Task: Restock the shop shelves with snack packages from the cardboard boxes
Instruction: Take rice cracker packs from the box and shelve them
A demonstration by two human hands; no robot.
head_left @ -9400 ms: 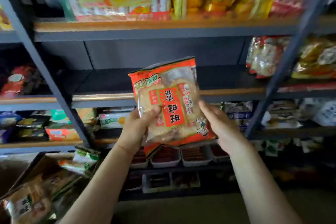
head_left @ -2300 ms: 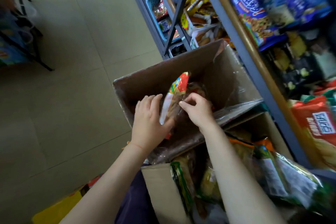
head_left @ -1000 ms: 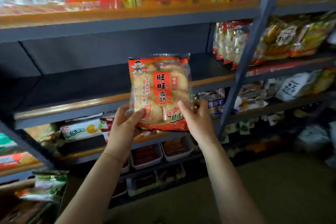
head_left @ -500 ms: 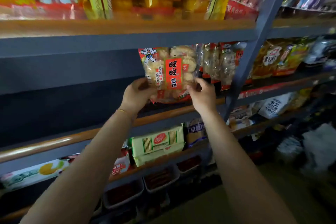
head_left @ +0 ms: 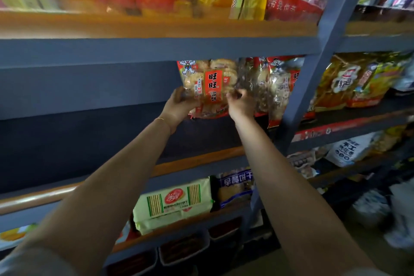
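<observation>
Both hands, left hand [head_left: 179, 105] and right hand [head_left: 239, 103], clamp an upright cracker bag [head_left: 209, 87] on the shelf [head_left: 134, 132], stocked bags [head_left: 275, 87] at three o'clock.

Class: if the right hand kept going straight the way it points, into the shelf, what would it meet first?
Probably the clear rice-cracker packets with red labels already standing just beyond the right hand; depth is unclear, so it may already touch them.

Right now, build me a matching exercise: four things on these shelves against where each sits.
Things:
1. rice cracker bag
2. pale green biscuit pack
3. blue-labelled pack
4. left hand

Places:
A. right of the green pack
B. gripping the bag's left edge
C. shelf below the held bag
D. between both hands

Pairs: 1-D, 2-C, 3-A, 4-B
</observation>
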